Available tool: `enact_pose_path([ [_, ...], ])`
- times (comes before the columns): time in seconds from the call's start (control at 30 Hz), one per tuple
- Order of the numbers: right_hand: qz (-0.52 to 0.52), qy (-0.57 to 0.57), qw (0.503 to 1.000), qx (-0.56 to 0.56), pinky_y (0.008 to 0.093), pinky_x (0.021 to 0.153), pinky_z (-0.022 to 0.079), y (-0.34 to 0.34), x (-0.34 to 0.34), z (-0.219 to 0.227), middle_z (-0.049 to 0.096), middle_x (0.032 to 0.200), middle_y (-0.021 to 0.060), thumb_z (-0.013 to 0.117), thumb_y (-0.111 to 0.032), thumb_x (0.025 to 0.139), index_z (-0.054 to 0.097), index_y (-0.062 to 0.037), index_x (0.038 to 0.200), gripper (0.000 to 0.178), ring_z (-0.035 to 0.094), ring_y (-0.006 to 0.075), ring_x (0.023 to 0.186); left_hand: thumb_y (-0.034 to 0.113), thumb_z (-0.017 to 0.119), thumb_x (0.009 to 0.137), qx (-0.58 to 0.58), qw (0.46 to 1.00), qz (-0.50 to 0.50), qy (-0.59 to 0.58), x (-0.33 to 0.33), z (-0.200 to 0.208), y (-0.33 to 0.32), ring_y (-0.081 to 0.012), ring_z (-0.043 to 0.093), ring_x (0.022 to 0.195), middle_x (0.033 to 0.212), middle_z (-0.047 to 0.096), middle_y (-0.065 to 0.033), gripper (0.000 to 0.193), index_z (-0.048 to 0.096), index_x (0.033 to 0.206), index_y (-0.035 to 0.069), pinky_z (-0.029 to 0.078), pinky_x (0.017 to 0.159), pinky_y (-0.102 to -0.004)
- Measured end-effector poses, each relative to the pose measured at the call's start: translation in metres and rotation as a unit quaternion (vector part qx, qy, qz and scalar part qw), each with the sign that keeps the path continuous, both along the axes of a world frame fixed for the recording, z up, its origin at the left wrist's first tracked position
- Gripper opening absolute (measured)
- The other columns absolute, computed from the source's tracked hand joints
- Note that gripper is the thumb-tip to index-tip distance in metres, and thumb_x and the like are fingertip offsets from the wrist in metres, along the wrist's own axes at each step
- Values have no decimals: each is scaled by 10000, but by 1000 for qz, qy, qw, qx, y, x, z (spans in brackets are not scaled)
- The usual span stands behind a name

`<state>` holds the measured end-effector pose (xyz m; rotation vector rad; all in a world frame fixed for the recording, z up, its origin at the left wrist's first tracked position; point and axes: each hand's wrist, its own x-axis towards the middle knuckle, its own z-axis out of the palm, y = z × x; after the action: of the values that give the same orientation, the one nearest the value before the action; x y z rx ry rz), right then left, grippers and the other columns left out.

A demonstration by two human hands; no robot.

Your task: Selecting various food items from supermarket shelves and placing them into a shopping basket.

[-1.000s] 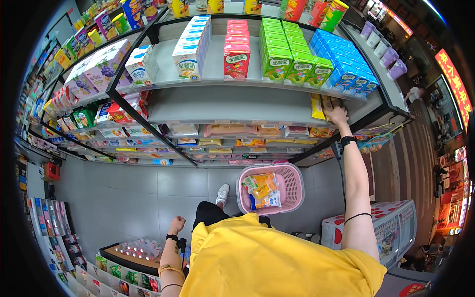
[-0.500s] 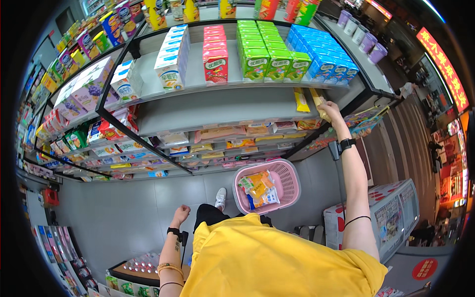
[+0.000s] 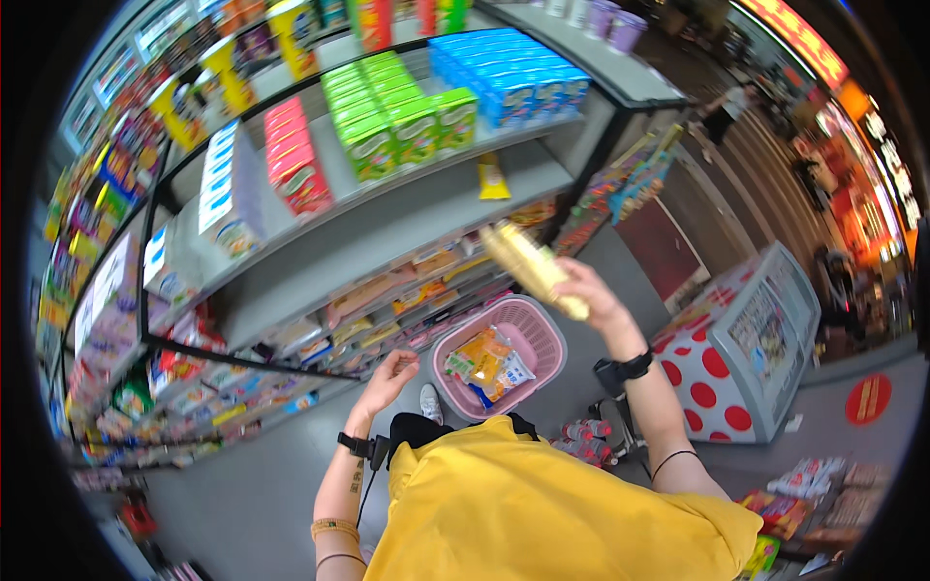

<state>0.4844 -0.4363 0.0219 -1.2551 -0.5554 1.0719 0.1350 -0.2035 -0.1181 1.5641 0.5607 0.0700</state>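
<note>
My right hand [image 3: 593, 294] grips a long, pale yellow snack packet [image 3: 531, 263], blurred by motion, out in front of the shelf and above the right side of the pink basket [image 3: 556, 356]. My left hand [image 3: 389, 378] is at the basket's left side, fingers loosely stretched and holding nothing. Inside the basket lie several bagged snacks [image 3: 492, 356], orange, white and blue. One small yellow packet [image 3: 492, 180] remains on the grey shelf [image 3: 387, 218], below the drink cartons.
Green cartons [image 3: 392, 121], blue cartons [image 3: 509, 73] and red cartons [image 3: 294, 155] line the upper shelf. A red-dotted freezer [image 3: 722, 373] stands at the right. Bottles [image 3: 586, 438] sit on the floor by my right side. My white shoe [image 3: 430, 403] is beside the basket.
My right hand has drawn the long yellow packet off the shelf and back toward the basket. My left hand has risen to the basket's side, and the view has turned right.
</note>
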Motion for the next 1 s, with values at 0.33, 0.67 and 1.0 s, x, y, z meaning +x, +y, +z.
enact_pose_path([
  [0.33, 119, 271, 955, 12, 299, 1013, 450, -53, -113, -59, 470, 1385, 157, 676, -112, 867, 279, 13, 1487, 748, 518, 208, 1250, 267, 733, 890, -252, 939, -43, -231, 92, 79, -39, -212, 550, 1182, 1311, 521, -110, 691, 343, 1441, 116, 491, 936, -356],
  [0.67, 147, 294, 936, 123, 341, 1070, 414, -65, -134, -64, 488, 1386, 189, 622, -133, 916, 194, 10, 1518, 752, 544, 270, 1246, 152, 770, 860, -174, 966, -77, -174, 105, 66, -52, -107, 567, 1006, 1097, 599, -6, 441, 516, 1212, 72, 472, 897, -271],
  [1.0, 161, 286, 941, 79, 367, 953, 514, -54, -139, -77, 488, 1366, 172, 645, -126, 928, 227, -75, 1507, 716, 586, 265, 1179, 112, 742, 884, -107, 982, -100, -120, 94, 52, -57, -94, 523, 1039, 1108, 563, -9, 411, 480, 1198, 74, 466, 892, -262],
])
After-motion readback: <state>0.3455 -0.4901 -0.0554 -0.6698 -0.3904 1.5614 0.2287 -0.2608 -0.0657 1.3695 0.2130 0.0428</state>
